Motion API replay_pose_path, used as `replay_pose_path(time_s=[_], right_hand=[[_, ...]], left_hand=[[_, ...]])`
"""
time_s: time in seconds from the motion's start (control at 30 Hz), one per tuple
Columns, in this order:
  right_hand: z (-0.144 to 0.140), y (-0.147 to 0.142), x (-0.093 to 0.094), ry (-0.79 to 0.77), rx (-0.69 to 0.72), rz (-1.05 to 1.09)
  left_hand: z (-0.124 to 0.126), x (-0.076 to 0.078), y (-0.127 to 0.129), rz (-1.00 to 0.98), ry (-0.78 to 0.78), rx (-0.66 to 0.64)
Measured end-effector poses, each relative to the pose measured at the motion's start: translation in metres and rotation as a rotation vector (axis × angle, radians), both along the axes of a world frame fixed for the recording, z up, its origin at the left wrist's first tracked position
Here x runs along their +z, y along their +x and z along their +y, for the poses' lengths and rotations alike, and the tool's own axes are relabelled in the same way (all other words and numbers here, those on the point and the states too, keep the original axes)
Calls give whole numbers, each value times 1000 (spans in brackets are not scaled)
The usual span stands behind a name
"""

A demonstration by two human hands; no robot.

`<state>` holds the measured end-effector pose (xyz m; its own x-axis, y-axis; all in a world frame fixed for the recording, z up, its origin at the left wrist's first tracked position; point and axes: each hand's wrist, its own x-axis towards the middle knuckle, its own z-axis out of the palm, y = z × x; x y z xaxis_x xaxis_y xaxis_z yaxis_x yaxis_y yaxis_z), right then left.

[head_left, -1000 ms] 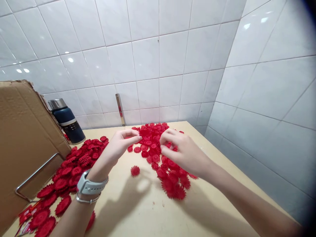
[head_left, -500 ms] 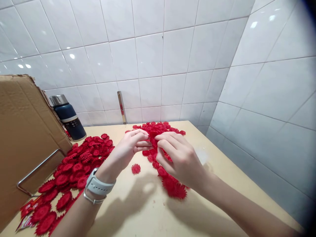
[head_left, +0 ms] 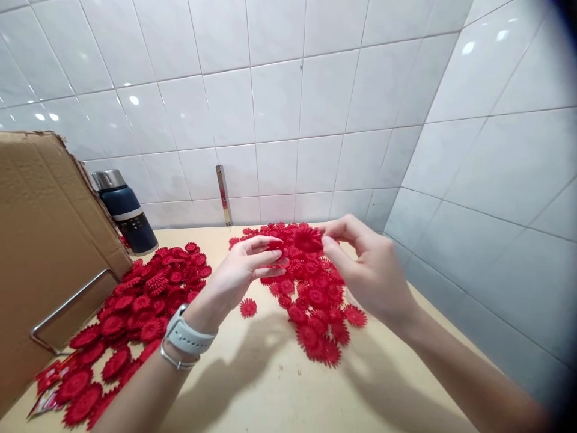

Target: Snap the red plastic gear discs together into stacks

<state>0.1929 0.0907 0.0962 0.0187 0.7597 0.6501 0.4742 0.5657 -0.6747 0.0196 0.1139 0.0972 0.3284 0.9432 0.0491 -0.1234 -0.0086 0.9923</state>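
My right hand [head_left: 373,273] pinches the edge of a red flower-shaped piece [head_left: 308,239] with a fringed rim, between thumb and forefinger. Just left of it, my left hand [head_left: 238,264] has its fingers curled round a small red piece [head_left: 276,245], largely hidden by the fingers. The two hands are apart, both raised over a loose pile of red flower pieces [head_left: 318,296] on the table. A single red flower piece [head_left: 247,308] lies by itself below my left hand.
A second heap of red flower pieces [head_left: 142,304] covers the table's left side. Behind it stand a cardboard box [head_left: 45,252] and a dark blue bottle [head_left: 128,213]. A bent metal rod [head_left: 72,304] sits before the box. A narrow metal strip [head_left: 223,195] leans on the tiled wall [head_left: 274,108].
My right hand has drawn away rightward from my left, taking a red flower piece with it. Before, both hands met at one red piece. My left hand has barely moved.
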Motion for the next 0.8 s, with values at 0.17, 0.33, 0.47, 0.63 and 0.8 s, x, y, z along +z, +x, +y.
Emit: replay_pose_path(time_s=[0.17, 0.33, 0.47, 0.63, 0.8], right_hand=[[2, 8, 4, 36, -64, 39], [1, 8, 5, -6, -68, -4], [4, 8, 6, -195, 88, -36], [14, 11, -1, -435, 390, 91], [15, 10, -3, -441, 387, 135]], left_hand=[[4, -6, -1, 60, 27, 17], [4, -7, 0, 70, 23, -7], [1, -5, 1, 61, 46, -38], [-3, -4, 3, 51, 55, -157], [-6, -5, 6, 163, 130, -99]])
